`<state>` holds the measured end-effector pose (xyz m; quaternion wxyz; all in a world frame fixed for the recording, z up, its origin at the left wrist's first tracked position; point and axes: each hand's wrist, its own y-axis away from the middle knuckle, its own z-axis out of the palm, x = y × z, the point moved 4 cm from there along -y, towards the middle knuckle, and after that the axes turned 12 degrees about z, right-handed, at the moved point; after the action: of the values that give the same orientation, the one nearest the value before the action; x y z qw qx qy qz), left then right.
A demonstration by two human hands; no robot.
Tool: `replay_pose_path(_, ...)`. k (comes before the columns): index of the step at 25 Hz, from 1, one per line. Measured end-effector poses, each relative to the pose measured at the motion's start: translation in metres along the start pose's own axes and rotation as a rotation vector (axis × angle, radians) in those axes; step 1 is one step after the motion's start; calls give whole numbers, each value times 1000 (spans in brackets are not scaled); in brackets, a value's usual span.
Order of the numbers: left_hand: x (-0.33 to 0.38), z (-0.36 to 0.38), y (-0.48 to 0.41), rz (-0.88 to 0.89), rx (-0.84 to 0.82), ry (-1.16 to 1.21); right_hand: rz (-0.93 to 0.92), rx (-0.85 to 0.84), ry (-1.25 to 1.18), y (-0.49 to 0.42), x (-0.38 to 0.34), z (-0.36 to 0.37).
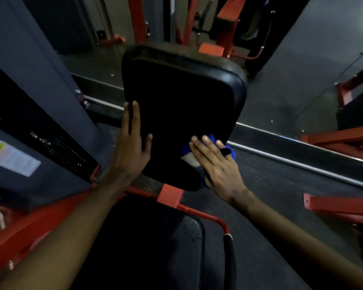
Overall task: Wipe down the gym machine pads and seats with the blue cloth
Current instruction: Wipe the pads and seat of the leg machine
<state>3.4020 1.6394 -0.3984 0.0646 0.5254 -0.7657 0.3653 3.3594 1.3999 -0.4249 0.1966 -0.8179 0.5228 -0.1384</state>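
Two bare hands work at the black back pad (pixel 182 97) of a gym machine. The right hand (pixel 216 164) lies flat with its fingers straight and spread, pressing the blue cloth (pixel 186 149) against the pad's lower right corner. The cloth is bunched under the palm. Blue folds show past the fingertips and on the thumb side, and a pale patch of it shows just beside the index finger. One of this hand's outer fingers wears something black at its tip; what it is cannot be told. The left hand (pixel 132 141) is also released, not clenched. Its fingers run straight up along the pad's left edge and its thumb is spread onto the pad's front face, bracing the pad across from the cloth hand. The two hands are apart, with a stretch of bare pad between them. Below both wrists sits the red frame (pixel 170 194), and below that, between the forearms, lies the dark seat (pixel 155 237), with small droplets near its right edge. A black-sleeved handle (pixel 228 254) runs down beneath the right forearm. Beyond the left hand stands a grey column (pixel 29 80) bearing a label (pixel 11 155).
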Motion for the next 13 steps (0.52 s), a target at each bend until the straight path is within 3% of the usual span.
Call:
replay_pose_path(2, 21, -12, -15, 45, 2, -61, 181, 94, -150, -14, 4, -23)
replay_pose_path(4, 38, -14, -21, -17, -22, -27, 301, 139, -307, -32, 7, -44)
replay_pose_path(7, 63, -15, -28, -101, -45, 81, 387, 238, -442, -59, 9, -71)
replay_pose_path(13, 100, -46, -54, 21, -37, -51, 542, 354, -787, -59, 21, -90)
